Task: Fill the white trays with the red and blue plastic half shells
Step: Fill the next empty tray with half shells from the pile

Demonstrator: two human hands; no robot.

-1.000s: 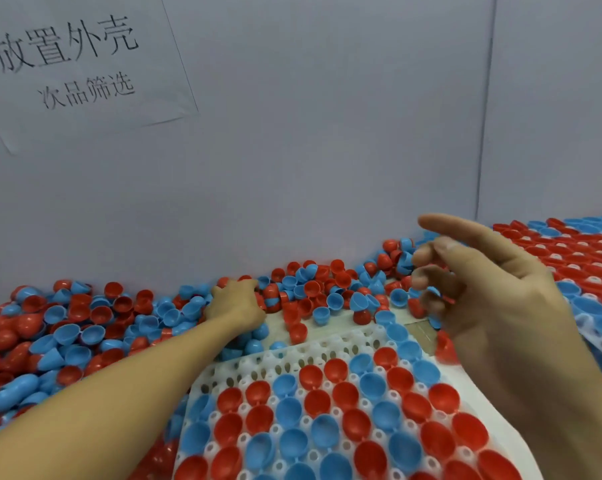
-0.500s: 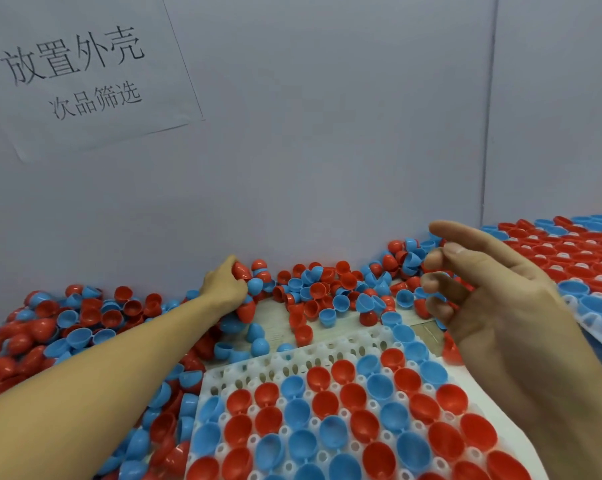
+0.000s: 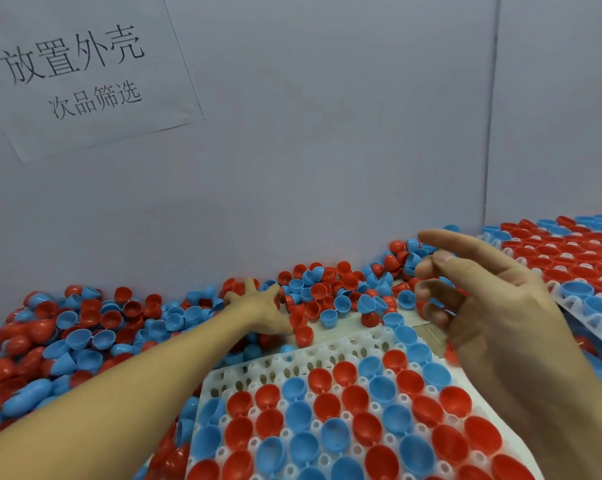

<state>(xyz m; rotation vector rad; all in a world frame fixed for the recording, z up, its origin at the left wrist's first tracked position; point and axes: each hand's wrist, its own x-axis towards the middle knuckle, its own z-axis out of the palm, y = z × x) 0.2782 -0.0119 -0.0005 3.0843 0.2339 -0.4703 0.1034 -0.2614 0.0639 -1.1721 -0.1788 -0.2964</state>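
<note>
Many loose shells (image 3: 330, 299) beyond tray (image 3: 244, 370)

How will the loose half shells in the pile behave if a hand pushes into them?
The loose half shells look thin-walled and hollow, so probably light and quick to scatter. Their domed backs lie at all angles, so they will likely rock or roll. Glossy plastic suggests they slip under the left hand. Open cups may nest together.

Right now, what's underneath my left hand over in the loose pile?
Red and blue half shells ring the left hand, spread flat on the pile. Whatever lies beneath its palm is covered, so I can't tell.
</note>
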